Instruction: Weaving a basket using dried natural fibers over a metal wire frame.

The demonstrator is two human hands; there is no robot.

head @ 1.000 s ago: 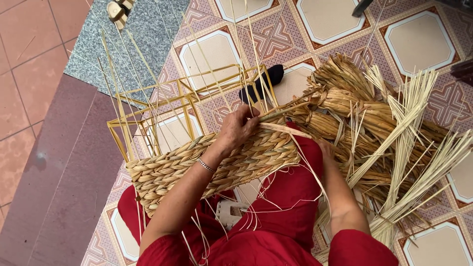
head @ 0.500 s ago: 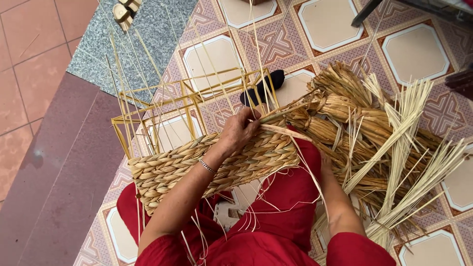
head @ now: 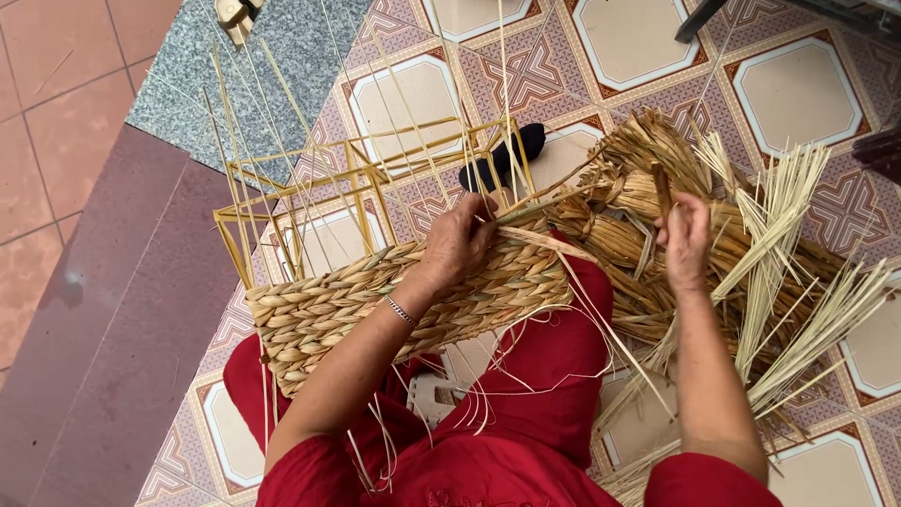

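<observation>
Fingers (head: 479, 225) of left hand (head: 458, 246) pinching flat straw strand (head: 544, 241) against top rim of woven basket (head: 404, 291) lying on my lap, long axis running left-right. Right hand (head: 685, 239) closing on rolled stalk (head: 663, 191), pulling from straw pile (head: 657, 235) on floor tiles (head: 798, 94). Strand lying rightward from left fingers; I'm not seeing fingertips, basket hiding them.

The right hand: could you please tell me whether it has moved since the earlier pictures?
Yes. The right hand has risen from below the woven basket edge, away from the lap, up onto the pile of straw bundles beside it.
</observation>
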